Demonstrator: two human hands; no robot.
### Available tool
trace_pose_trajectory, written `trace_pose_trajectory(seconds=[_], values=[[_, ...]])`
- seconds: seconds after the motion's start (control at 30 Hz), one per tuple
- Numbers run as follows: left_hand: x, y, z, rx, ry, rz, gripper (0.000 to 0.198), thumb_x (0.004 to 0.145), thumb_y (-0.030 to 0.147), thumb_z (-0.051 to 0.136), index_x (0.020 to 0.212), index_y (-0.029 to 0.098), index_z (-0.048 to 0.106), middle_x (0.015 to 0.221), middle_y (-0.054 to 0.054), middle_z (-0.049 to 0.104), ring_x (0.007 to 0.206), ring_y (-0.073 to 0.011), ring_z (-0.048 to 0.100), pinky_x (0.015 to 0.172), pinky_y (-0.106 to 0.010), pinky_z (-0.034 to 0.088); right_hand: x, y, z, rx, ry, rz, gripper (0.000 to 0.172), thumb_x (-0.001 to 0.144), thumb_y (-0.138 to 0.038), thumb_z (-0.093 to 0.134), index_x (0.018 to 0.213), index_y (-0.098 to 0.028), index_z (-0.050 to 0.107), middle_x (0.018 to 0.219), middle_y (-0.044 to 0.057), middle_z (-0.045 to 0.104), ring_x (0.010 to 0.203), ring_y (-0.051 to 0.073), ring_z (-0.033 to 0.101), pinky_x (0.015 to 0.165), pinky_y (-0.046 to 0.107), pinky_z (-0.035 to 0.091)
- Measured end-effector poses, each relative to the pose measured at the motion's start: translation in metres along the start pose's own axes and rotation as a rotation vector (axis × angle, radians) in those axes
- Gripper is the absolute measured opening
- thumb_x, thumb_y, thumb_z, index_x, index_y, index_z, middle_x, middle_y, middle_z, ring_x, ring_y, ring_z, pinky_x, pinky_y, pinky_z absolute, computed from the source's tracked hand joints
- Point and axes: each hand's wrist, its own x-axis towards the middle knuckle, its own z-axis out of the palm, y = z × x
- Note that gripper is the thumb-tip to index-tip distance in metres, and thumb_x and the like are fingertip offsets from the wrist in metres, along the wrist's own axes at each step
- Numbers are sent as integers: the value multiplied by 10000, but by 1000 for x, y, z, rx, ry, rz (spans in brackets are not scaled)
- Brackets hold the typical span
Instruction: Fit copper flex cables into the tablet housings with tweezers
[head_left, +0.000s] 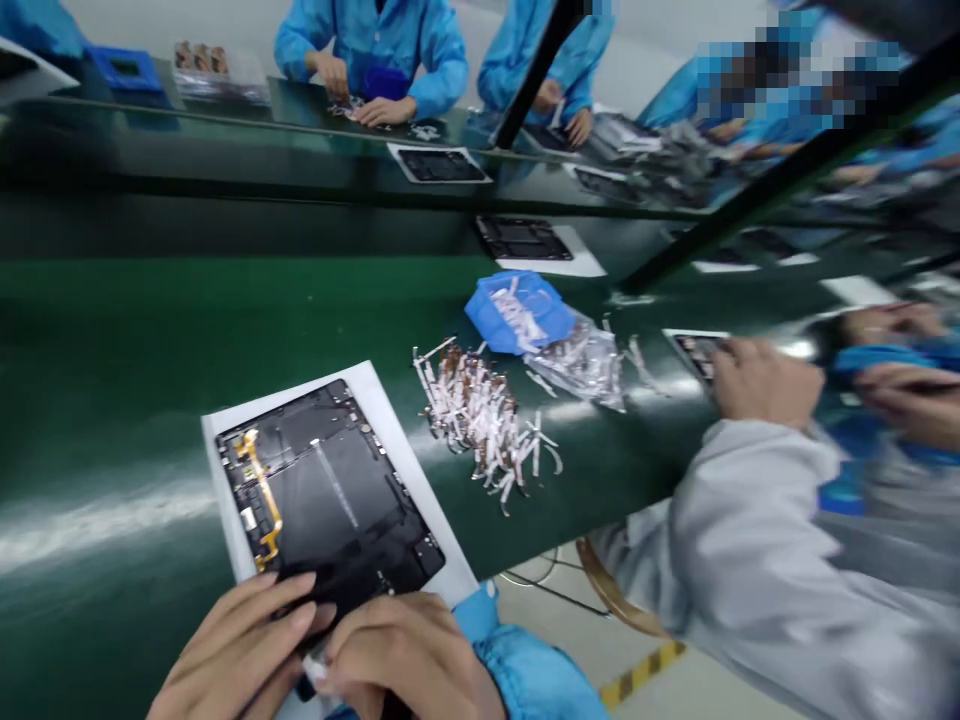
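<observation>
Left hand (229, 650), right hand (405, 655) at black tablet panel (330, 480)
Grip unclear: fingers half hide a white strip (316, 670); frame cuts off the panel's end.

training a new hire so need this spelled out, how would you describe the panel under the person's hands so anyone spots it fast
On the green workbench, look at the near edge, by the person's left hand and right hand. A black electronics panel lies there on a white sheet. Unlike the other black panels farther along, it shows a yellow flex cable along one side.
</observation>
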Motion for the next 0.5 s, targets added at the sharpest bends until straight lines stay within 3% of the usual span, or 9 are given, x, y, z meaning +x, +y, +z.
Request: trace_pose_trajectory(seconds=[0.1,0.23,0.3,0.37,0.43,0.5], values=[[4,-13,17,18,120,72,501,855,91,628,1326,253,581,1111,-43,754,1033,-234,710,947,-374,544,24,8,-50,-91,283,13,119,986,-192,534,913,-245,611,767,-9,714,681,113,691,588,205,518],[7,-27,29,5,288,90,564,801,68,667,1340,205,569,972,-28,778,987,-224,705,912,-363,528,79,77,-143,-562,802,123,100,848,-180,667,904,-215,592,718,-10,645,630,152,635,598,266,513],[7,-28,30,-39,286,53,597,794,58,662,1361,205,547,985,-34,774,1027,-239,691,928,-389,520,108,121,-183,-678,746,355,61,874,-200,592,917,-162,613,689,22,639,642,181,636,680,326,533],[4,-26,30,-84,293,-14,587,806,76,660,1361,229,546,1028,-43,762,1074,-264,673,957,-433,507,129,153,-211,-692,662,432,120,826,-153,589,920,-116,653,674,56,664,678,217,661,757,383,539],[1,-24,31,-112,328,-81,558,820,126,672,1348,266,556,1093,-50,739,1097,-283,661,978,-466,496,140,166,-228,-707,598,454,273,756,-87,584,1012,-99,675,764,88,716,789,250,690,856,427,524],[-1,-22,32,-134,344,-156,565,848,200,662,1386,290,516,1176,-66,705,1105,-304,658,975,-496,501,141,161,-231,-727,556,463,413,704,-42,568,1096,-111,679,898,108,743,922,270,689,945,456,489]])
